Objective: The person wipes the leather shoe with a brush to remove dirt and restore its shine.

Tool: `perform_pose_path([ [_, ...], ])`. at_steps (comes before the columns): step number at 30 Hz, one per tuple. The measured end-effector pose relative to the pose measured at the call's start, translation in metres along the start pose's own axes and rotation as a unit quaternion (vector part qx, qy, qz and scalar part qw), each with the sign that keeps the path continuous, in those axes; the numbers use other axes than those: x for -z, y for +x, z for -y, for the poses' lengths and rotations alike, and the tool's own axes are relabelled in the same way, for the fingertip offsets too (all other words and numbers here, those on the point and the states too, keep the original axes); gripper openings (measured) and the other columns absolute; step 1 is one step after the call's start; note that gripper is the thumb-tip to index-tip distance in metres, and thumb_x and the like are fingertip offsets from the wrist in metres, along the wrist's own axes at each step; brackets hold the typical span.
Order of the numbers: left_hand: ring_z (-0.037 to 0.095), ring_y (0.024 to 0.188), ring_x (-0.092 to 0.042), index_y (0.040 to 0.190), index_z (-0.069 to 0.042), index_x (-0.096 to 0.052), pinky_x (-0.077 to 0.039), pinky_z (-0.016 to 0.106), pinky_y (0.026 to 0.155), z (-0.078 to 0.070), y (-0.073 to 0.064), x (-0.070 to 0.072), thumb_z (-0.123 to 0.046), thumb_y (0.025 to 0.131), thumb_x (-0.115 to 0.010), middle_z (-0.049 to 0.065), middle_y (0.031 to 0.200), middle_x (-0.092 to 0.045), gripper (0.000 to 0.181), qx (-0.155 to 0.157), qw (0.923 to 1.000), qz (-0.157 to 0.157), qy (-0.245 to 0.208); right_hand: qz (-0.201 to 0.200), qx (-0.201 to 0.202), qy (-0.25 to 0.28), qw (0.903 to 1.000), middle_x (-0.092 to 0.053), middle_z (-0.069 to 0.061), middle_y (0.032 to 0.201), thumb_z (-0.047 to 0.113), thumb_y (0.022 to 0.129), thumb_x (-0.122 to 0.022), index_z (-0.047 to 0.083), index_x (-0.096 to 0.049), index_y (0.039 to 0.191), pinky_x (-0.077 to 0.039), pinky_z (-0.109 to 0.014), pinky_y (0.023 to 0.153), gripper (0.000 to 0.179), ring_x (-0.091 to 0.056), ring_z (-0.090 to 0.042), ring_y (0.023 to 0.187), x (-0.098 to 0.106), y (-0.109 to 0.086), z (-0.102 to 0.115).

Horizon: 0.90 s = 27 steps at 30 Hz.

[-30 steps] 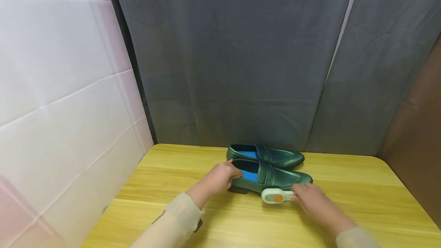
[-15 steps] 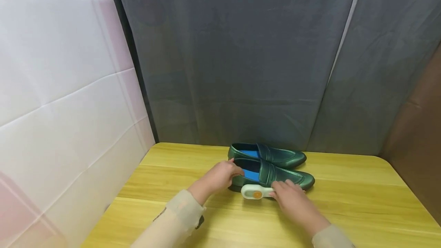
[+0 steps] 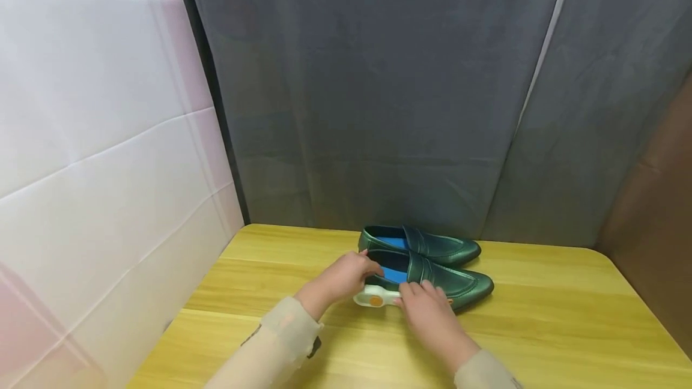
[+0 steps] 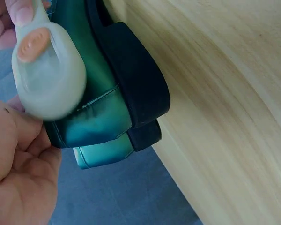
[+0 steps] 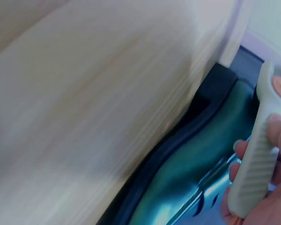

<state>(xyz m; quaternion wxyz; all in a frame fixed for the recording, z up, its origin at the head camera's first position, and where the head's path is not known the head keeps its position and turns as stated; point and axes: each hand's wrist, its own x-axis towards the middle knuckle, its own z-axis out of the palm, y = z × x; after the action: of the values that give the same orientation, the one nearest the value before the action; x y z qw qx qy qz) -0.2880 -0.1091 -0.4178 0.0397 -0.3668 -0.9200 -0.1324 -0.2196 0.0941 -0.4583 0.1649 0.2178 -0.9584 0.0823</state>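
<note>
A pair of dark green loafers with blue insoles stands side by side, toes pointing right in the head view. My left hand (image 3: 348,275) grips the near loafer (image 3: 467,286) at its heel collar. My right hand (image 3: 429,314) holds a pale green tool (image 3: 375,298) by its ribbed handle (image 5: 255,164). The tool has an oval head with a clear window and an orange button (image 4: 33,44). In the left wrist view, that head overlaps the near loafer's side by the heel; its underside is hidden. Behind stands the far loafer (image 3: 446,249), partly covered by the near one.
Both shoes are on a wooden table (image 3: 562,305), close to its back edge. A grey curtain (image 3: 367,107) hangs behind it. To the left is a white quilted panel (image 3: 108,167), to the right a brown surface (image 3: 654,203).
My right hand has carried the pale green tool leftward along the near loafer's side, from the toe half to the heel. My left hand keeps its grip at the heel.
</note>
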Motion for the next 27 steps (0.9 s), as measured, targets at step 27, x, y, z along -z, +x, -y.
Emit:
perform_pose_path([
  [27,0.013,0.108,-0.071,0.108,-0.010,-0.078,-0.038,0.041,0.119,0.001,-0.002,0.001,0.009,0.096,-0.057,-0.001,0.108,-0.078,0.031,-0.011,0.9999,0.000,0.000,-0.004,-0.029,-0.026,0.9992,-0.062,0.002,0.084,0.036,0.098,-0.062,0.016,-0.062,0.096,-0.039,-0.037,0.069,0.020,-0.048,-0.019,0.079,-0.016,-0.003,0.016],
])
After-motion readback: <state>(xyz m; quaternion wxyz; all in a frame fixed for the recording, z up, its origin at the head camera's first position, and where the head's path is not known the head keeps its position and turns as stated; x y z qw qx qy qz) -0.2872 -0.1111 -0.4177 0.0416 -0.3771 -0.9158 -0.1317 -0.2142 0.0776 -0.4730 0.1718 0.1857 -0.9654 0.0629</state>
